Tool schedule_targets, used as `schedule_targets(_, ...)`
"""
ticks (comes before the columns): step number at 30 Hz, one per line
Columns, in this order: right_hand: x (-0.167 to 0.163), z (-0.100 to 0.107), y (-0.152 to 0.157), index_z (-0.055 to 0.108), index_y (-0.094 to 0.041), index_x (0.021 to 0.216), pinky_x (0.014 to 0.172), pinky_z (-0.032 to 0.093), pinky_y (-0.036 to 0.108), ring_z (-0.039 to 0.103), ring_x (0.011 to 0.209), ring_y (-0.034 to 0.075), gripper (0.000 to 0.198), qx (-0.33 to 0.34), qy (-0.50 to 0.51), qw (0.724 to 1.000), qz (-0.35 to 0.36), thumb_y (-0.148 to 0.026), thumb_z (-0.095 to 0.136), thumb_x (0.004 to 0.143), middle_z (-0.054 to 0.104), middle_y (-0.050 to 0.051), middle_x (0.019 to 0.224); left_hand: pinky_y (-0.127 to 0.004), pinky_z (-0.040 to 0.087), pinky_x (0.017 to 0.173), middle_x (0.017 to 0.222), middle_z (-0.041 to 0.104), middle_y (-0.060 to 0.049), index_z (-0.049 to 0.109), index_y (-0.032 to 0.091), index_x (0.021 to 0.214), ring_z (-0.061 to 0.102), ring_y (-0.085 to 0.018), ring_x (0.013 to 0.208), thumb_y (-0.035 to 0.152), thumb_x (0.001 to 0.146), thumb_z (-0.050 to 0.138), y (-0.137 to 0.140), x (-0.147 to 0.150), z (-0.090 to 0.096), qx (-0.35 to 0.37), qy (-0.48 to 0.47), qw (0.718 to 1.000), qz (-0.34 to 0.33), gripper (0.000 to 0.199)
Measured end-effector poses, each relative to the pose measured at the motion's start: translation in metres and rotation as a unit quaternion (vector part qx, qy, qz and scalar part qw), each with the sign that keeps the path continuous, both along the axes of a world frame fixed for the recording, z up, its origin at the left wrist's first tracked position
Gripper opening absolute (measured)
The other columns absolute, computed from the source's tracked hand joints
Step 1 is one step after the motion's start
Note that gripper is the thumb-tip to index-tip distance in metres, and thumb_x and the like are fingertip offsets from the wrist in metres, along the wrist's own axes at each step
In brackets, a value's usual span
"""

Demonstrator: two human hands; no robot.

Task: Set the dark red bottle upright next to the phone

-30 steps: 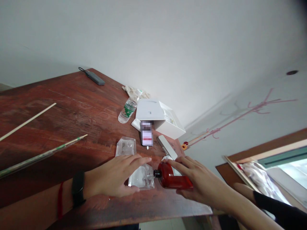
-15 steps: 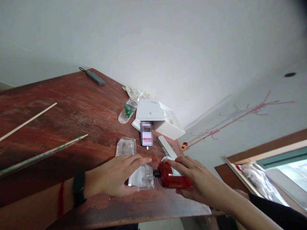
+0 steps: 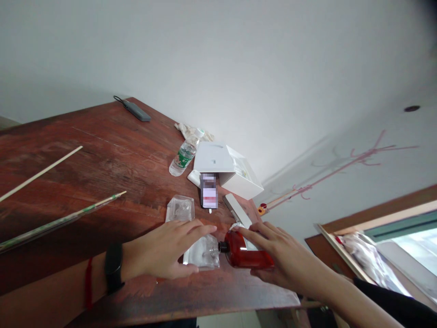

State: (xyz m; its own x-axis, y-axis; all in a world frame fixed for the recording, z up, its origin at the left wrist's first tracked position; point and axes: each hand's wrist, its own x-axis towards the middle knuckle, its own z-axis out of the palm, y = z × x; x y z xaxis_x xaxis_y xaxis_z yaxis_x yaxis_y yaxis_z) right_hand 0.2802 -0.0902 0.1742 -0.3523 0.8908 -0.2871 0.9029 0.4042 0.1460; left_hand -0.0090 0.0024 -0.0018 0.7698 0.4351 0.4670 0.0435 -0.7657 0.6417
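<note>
Nothing much has shifted since the earlier frames. On the desk (image 3: 102, 150), the left hand (image 3: 164, 250) lies flat on a clear packet (image 3: 201, 255), fingers spread. The right hand (image 3: 276, 255) loosely cups a red bottle (image 3: 244, 256) lying on its side, cap apparently on, nothing lifted yet.

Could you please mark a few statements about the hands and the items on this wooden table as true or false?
1. The right hand rests on a red bottle lying on its side. True.
2. The left hand holds the clear plastic water bottle. False: it lies on a clear plastic packet.
3. The white box stands open. True.
4. The left wrist is bare. False: it wears a black band.
</note>
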Motion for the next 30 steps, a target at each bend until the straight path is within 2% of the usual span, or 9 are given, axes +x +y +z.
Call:
schedule_targets(7,0.003,-0.001,0.0,0.048,-0.035,0.167,0.115,0.056,0.057,0.066,0.139,0.041,0.095,0.013,0.004,1.0,0.013,-0.022,0.088,0.081,0.067,0.014,0.153,-0.053,0.05,0.12,0.159,0.061,-0.013,0.037,0.03,0.167,0.064,-0.039,0.141,0.031,0.089,0.09,0.001,0.0,0.001,0.013,0.005,1.0,0.002,0.095)
schedule_targets(13,-0.002,0.002,0.001,0.049,-0.034,0.166,0.114,0.056,0.059,0.066,0.138,0.04,0.091,-0.004,-0.002,1.0,0.004,-0.025,0.086,0.084,0.067,0.015,0.152,-0.054,0.049,0.12,0.16,0.059,-0.013,0.036,0.03,0.168,0.063,-0.04,0.141,0.031,0.088,0.091,0.0,0.0,0.001,0.017,0.012,1.0,0.003,0.096)
schedule_targets(20,-0.004,0.003,0.001,0.048,-0.033,0.167,0.113,0.057,0.058,0.067,0.139,0.042,0.095,0.002,-0.009,1.0,0.009,-0.02,0.086,0.081,0.066,0.016,0.154,-0.054,0.048,0.121,0.161,0.059,-0.013,0.04,0.029,0.165,0.063,-0.04,0.141,0.028,0.087,0.094,0.001,-0.001,0.008,0.012,0.036,0.999,-0.005,0.095)
schedule_targets(30,-0.004,0.002,0.001,0.049,-0.035,0.166,0.112,0.057,0.059,0.068,0.134,0.041,0.096,0.013,-0.015,1.0,0.011,-0.022,0.089,0.08,0.069,0.015,0.147,-0.053,0.048,0.121,0.163,0.058,-0.013,0.041,0.027,0.164,0.063,-0.039,0.142,0.029,0.087,0.094,0.001,-0.001,0.01,0.016,0.052,0.999,-0.003,0.094)
